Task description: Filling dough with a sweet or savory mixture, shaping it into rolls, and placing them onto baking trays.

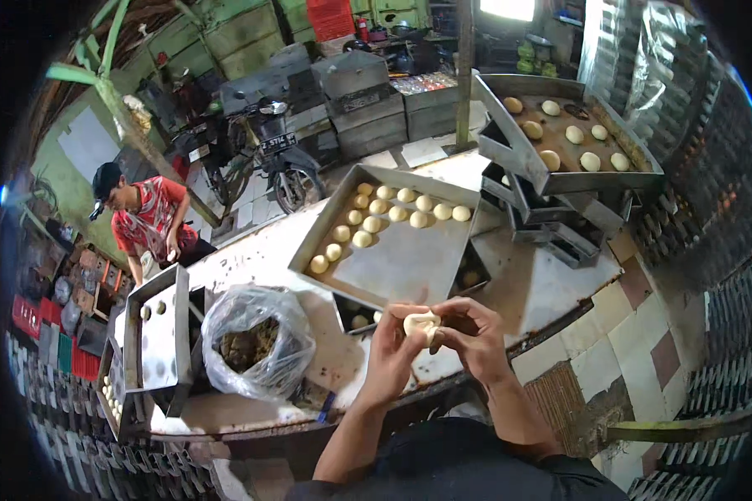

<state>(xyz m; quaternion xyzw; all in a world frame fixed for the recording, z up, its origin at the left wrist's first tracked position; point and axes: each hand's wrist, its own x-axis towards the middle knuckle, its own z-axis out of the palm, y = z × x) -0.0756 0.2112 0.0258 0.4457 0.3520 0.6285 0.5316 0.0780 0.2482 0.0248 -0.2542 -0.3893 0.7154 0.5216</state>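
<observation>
Between my two hands is a small piece of pale dough (422, 321), its edges folded and pinched. My left hand (392, 342) wraps its fingers around one side of it. From the other side my right hand (475, 335) grips the dough with thumb and fingertips. Just beyond my hands a square metal tray (393, 260) carries several round dough balls (372, 224), set along its far and left sides. Left of my hands, a clear plastic bag (286, 367) stands open around a dark brown crumbly filling (251, 344).
At the right, a metal tray (610, 178) with several dough balls tops a stack of trays. More trays (160, 338) stand at the table's left end, near a person in a red shirt (152, 219). A blue object (327, 407) lies by the near edge. Behind is a motorcycle (280, 159).
</observation>
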